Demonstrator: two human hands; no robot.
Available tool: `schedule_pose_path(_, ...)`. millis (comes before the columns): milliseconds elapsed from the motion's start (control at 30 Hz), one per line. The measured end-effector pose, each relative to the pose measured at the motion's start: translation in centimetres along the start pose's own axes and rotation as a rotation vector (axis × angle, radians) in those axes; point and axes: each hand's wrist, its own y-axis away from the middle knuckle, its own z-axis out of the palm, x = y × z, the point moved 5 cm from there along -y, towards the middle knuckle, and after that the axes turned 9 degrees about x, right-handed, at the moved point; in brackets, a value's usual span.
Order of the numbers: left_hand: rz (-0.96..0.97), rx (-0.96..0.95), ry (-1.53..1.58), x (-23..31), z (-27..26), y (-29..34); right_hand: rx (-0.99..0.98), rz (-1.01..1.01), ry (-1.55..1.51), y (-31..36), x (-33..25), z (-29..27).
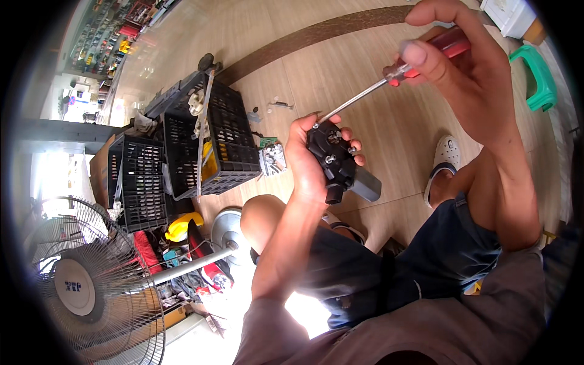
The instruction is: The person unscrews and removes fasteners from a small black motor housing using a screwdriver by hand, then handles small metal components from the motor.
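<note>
The right grip [480,88] closes loosely round the screwdriver [394,74], the left grip [306,165] clasps the black part [333,152], and a slanted push could slip, jabbing the left grip.

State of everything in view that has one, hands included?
Left hand: closed around black part
Black part: held off the floor
Right hand: gripping screwdriver
Screwdriver: slanted, tip at the black part's edge
Fan: standing; running or off, can't tell
White clog: worn on a foot

Glossy plastic screwdriver handle [451,42]
</note>
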Motion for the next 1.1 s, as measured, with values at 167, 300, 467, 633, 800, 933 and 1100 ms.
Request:
schedule_pose_path(167,-0.016,-0.043,0.005,0.2,-0.6,-0.1,0.553,0.248,-0.104,-2.1,-2.3,4.4)
schedule_pose_path(300,-0.002,-0.048,-0.006,0.2,-0.4,0.0,0.236,0.116,-0.057,-0.9,-0.3,1.3)
schedule_pose_path(467,-0.029,-0.043,-0.007,-0.3,0.1,-0.2,0.304,0.292,-0.149,-2.7,-2.4,2.3)
schedule_pose_path(633,0.006,-0.016,-0.003,0.4,-0.7,0.2,0.512,0.066,-0.003,-0.2,0.6,2.8)
schedule_pose_path(800,-0.01,-0.021,-0.018,-0.2,-0.2,-0.1,0.075,-0.011,0.127,-0.9,-0.6,1.4)
schedule_pose_path(933,-0.013,-0.028,-0.023,0.0,-0.4,0.1,0.795,0.385,-0.102,-1.5,-2.1,4.1)
schedule_pose_path(1100,-0.009,0.033,-0.036,-0.3,0.1,-0.1,0.035,0.027,-0.023,-0.4,0.3,0.4)
